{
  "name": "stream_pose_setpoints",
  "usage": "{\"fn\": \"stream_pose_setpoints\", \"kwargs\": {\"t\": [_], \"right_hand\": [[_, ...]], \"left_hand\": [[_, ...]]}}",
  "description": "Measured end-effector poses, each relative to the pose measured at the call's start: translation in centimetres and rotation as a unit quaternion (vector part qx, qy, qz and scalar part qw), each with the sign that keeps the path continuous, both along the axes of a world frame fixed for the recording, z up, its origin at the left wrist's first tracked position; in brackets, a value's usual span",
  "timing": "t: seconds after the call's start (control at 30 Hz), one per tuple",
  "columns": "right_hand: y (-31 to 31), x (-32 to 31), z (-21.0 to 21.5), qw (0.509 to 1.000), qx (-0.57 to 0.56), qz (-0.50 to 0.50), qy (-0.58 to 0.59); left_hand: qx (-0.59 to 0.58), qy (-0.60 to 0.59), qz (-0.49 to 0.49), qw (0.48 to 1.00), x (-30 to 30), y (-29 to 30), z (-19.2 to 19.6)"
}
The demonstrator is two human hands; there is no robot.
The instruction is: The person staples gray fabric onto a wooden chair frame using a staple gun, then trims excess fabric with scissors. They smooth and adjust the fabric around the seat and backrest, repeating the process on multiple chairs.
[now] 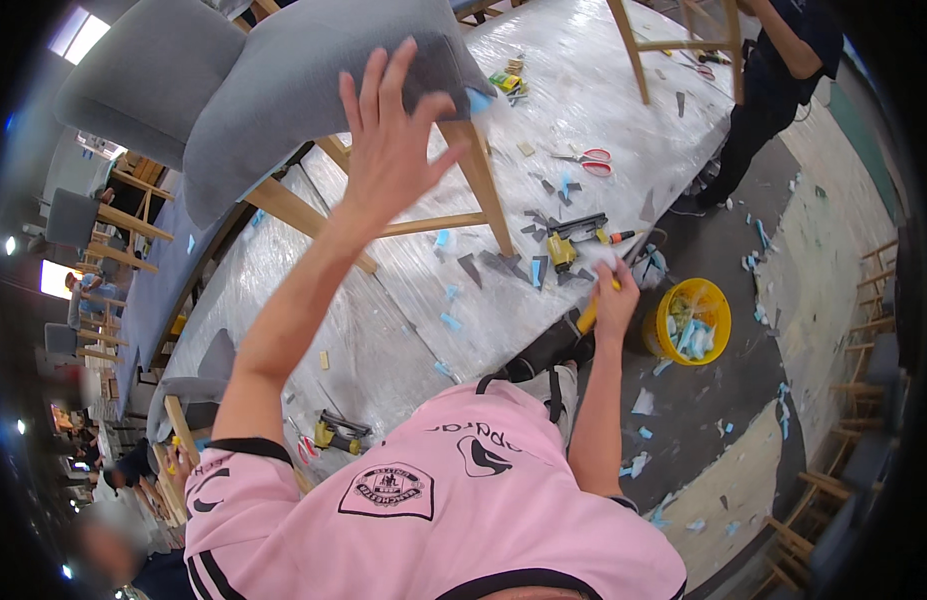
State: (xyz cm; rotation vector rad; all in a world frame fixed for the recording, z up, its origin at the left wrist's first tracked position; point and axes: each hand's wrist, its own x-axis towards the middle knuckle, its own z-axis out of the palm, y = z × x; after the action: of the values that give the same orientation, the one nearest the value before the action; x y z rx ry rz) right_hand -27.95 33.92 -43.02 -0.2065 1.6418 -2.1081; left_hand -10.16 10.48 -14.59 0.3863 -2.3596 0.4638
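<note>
My left hand [391,150] is raised with its fingers spread, over or against the grey upholstered seat of a chair [283,85]; whether it touches the fabric I cannot tell. The chair has light wooden legs [480,185] and stands on the plastic-wrapped table. My right hand [615,300] is closed around a yellow-handled tool [586,318] at the table's edge; its kind is hidden by the fingers. Just beyond that hand lies a yellow and black staple gun [561,250] among grey fabric scraps [503,265]. Red-handled scissors [595,162] rest farther back.
A yellow bucket [721,318] of scraps stands on the littered floor to the right. A second staple gun [338,432] lies near my left side. Another person [773,100] works by a wooden chair frame [683,45] at the far right. More chairs [83,220] stand at left.
</note>
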Motion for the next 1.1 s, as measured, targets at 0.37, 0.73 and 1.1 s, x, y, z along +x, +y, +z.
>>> {"fn": "stream_pose_setpoints", "kwargs": {"t": [0.37,0.73,1.1], "right_hand": [[-10.0,4.4,16.5,0.973,-0.165,0.117,0.11],[-18.4,6.1,22.7,0.942,-0.194,0.096,0.255],[-16.1,5.6,20.4,0.96,-0.081,0.073,0.258]], "left_hand": [[-0.083,-0.023,-0.096,0.992,0.3,-4.9,2.8],[0.095,-0.009,-0.114,0.989,0.5,-4.5,4.1],[0.07,-0.018,-0.091,0.993,0.4,-4.2,3.8]]}}
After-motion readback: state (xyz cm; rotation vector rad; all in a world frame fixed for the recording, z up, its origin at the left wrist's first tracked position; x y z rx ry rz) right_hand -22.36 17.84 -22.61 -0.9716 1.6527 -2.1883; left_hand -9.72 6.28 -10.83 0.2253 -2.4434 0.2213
